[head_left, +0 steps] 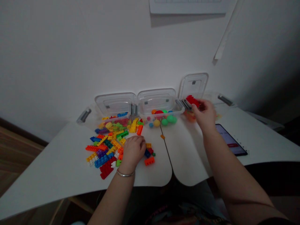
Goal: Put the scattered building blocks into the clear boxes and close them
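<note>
My right hand (205, 112) grips a red toy brick (193, 101) between thumb and fingers, raised over the right clear plastic box (187, 110). My left hand (134, 149) is down at the right side of a heap of coloured toy bricks. Its fingers are curled together, and whatever they hold is hidden beneath them. Around it lie an orange brick (149, 161), a dark blue brick (147, 153), a green brick (122, 135) and a dark red brick (107, 168).
A left clear box (112, 119) holds bricks; a middle clear box (180, 109) holds coloured balls. Their lids stand open by the wall. A small orange piece (162, 137) lies near the table seam. At the right, a tablet (231, 140) rests on the white table (187, 156).
</note>
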`<control>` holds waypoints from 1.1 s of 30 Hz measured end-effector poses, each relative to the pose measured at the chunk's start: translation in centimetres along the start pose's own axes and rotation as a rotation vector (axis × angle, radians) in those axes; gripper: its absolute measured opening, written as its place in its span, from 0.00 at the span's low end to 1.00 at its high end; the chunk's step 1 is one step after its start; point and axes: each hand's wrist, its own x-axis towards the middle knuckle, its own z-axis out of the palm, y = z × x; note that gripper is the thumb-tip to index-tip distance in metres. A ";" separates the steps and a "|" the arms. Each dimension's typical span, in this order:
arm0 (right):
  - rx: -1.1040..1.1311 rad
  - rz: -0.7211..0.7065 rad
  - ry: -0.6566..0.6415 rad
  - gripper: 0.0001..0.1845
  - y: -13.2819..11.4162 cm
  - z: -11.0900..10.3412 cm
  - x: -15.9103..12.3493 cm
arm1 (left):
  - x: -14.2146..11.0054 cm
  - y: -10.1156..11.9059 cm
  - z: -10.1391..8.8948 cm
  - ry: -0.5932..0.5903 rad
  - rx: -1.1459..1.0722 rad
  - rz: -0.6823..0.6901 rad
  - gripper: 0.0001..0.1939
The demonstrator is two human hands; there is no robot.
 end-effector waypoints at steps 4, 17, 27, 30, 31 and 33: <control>-0.134 0.153 0.083 0.13 3.1 -0.4 2.7 | 0.0 -0.1 0.1 -0.010 0.006 0.000 0.08; -0.409 0.138 0.031 0.15 4.5 0.0 4.1 | 0.1 -0.3 0.2 0.030 -0.034 -0.045 0.12; 0.057 -0.408 -0.375 0.08 -4.9 2.1 -5.9 | -0.2 -0.3 0.0 0.008 0.008 0.015 0.11; 0.108 -0.536 -0.523 0.09 -7.1 2.8 -8.7 | -0.1 -0.3 0.2 0.016 0.022 0.031 0.11; 0.110 -0.561 -0.563 0.10 -7.5 3.1 -9.4 | -0.1 -0.3 0.3 0.020 0.028 0.032 0.11; 0.112 -0.577 -0.673 0.11 -7.7 3.8 -10.8 | 0.0 -0.4 0.4 0.025 0.039 0.027 0.11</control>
